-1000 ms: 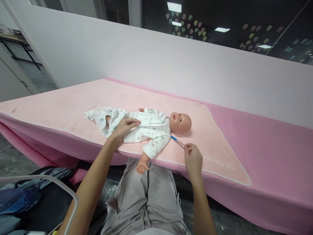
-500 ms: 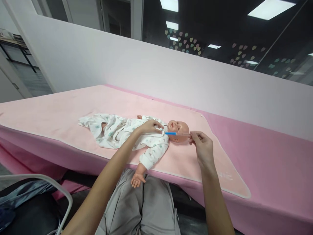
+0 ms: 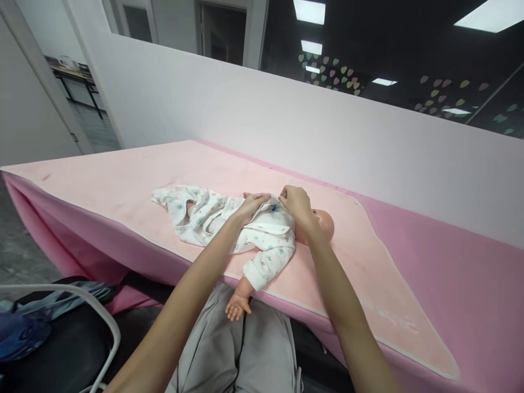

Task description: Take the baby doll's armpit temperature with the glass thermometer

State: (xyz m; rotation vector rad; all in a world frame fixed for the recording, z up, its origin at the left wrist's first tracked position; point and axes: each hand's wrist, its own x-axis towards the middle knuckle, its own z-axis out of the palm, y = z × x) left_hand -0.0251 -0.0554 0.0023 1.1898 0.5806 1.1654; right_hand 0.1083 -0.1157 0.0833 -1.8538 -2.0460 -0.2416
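Heart decals [image 3: 344, 70] on dark glass [image 3: 376, 38].

Training room or classroom, by appearance; pink cloth-covered table [image 3: 434, 229]; bald plastic baby doll [image 3: 275, 238] upon it; plain white wall [image 3: 245, 114] along its far edge; dark glass [image 3: 368, 49] above; pastel heart-shaped stickers [image 3: 344, 70]; rectangular white light panels [image 3: 310, 11].
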